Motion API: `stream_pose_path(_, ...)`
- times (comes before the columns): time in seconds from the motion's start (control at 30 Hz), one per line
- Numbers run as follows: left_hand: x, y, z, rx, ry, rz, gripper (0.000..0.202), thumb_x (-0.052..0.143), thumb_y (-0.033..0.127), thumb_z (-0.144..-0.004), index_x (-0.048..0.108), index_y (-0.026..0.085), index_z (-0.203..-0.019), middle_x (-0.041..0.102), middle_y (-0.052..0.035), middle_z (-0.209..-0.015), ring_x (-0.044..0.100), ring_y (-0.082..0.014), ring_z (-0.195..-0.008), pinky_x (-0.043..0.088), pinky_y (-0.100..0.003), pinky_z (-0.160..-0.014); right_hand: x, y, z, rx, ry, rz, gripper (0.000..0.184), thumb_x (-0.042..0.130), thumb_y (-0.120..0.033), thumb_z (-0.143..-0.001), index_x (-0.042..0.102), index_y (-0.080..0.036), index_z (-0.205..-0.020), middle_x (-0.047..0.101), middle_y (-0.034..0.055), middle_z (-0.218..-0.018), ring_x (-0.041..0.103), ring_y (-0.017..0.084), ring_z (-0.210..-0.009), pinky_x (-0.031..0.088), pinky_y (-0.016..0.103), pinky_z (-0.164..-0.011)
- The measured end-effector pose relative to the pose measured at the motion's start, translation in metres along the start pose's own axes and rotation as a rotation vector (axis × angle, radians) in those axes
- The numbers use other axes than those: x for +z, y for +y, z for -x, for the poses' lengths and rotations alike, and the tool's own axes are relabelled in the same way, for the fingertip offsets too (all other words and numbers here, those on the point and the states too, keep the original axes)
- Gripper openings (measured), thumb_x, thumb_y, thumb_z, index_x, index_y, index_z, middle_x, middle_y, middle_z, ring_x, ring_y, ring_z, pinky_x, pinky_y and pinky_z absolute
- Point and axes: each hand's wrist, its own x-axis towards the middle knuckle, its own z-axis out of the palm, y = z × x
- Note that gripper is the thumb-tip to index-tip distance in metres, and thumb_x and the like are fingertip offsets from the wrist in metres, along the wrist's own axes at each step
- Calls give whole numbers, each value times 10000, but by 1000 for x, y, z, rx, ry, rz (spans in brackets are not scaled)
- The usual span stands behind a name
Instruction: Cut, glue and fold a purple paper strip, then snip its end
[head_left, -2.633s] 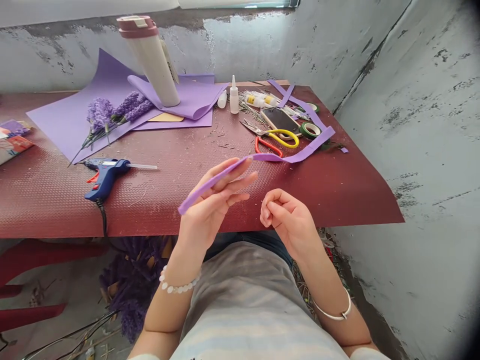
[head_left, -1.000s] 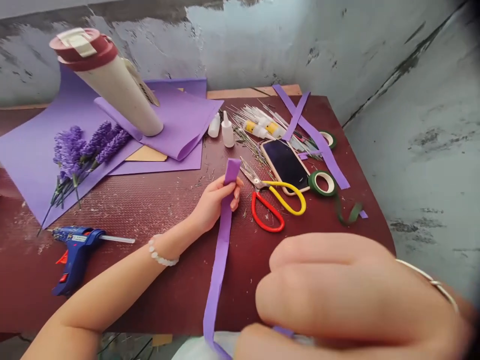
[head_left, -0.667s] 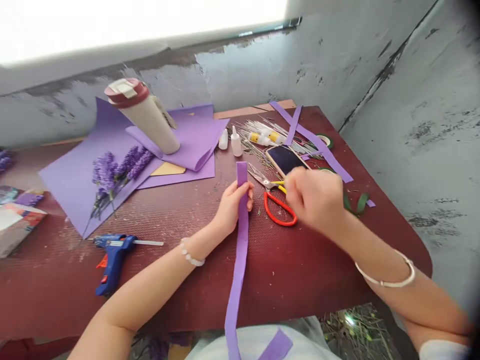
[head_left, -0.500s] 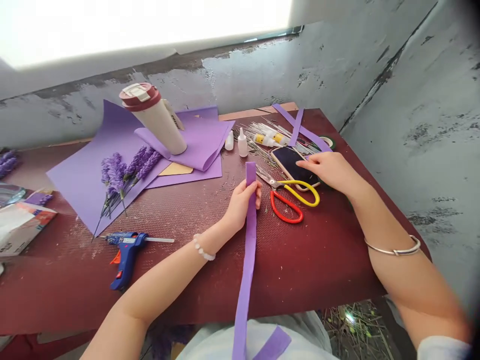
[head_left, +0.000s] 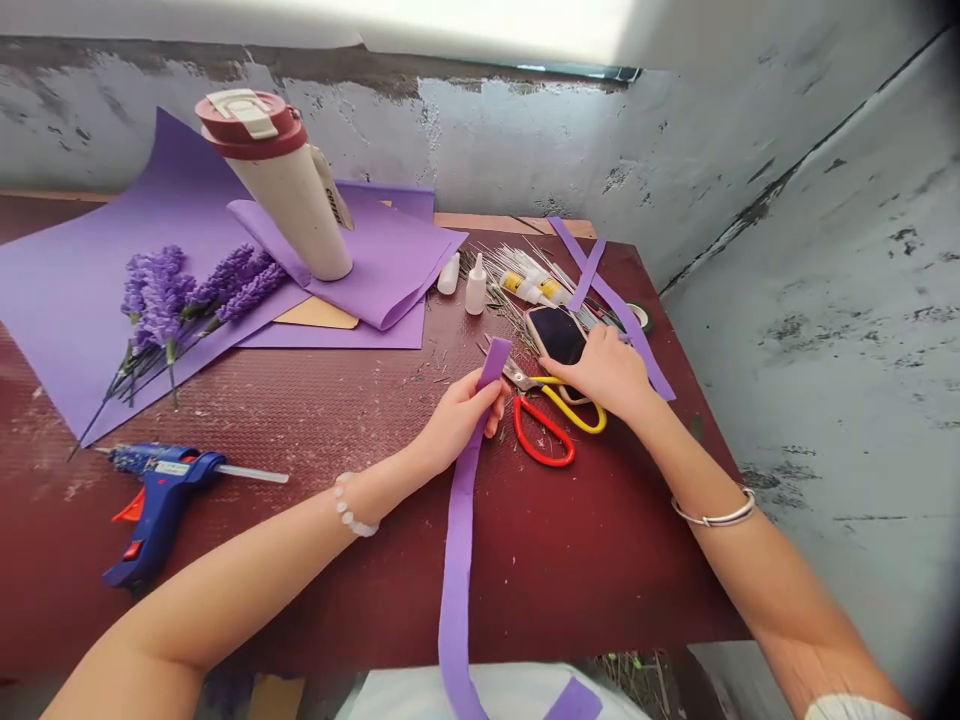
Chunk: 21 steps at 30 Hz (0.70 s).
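My left hand [head_left: 459, 418] is closed around a long purple strip [head_left: 459, 530], pinched between thumb and fingers. The strip's short upper end [head_left: 493, 358] sticks out above the fist, and the rest hangs over the table edge to my lap. My right hand [head_left: 609, 372] lies across a smartphone [head_left: 556, 335] with a dark screen, thumb at its left edge and fingers bent over its right side. Part of the phone is hidden under the palm. Between my hands lie scissors [head_left: 543, 432] with one red and one yellow handle, the blades partly behind the left hand.
A blue glue gun [head_left: 159, 505] lies at left. Behind it are lavender flowers [head_left: 165, 290] on purple sheets [head_left: 52, 300], with a cream tumbler [head_left: 300, 210]. Small bottles [head_left: 475, 288], thin wires [head_left: 510, 265], crossed purple strips [head_left: 589, 270] and a tape roll [head_left: 639, 318] stand near the wall.
My right hand has shifted left and forward over the phone, its thumb now at the phone's left edge. The left hand still grips the strip, whose top end now tilts right. The view has shifted.
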Motion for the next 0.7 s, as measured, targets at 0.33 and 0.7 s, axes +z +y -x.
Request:
stream_pose_path(0.33,0,1,0,-16,-35,-51,188,608,348,-932,578,170,-878,564,58,-654,503,-68,-478,422,-208,-518,-3,3,-7,39,-70,-60,875,587,-759,-853,514,-11,-1301,607,312,-1301,645,461,-1191,525,515,-957)
stream_pose_path(0.7,-1,-2,-1,-8,-74,-129,146,563,293,-966,578,178,-877,576,50,-653,509,-74,-485,432,-213,-527,-11,77,-23,-168,-435,-483,777,754,-748,-685,521,-245,-1229,623,58,-1018,628,277,-911,539,361,-692)
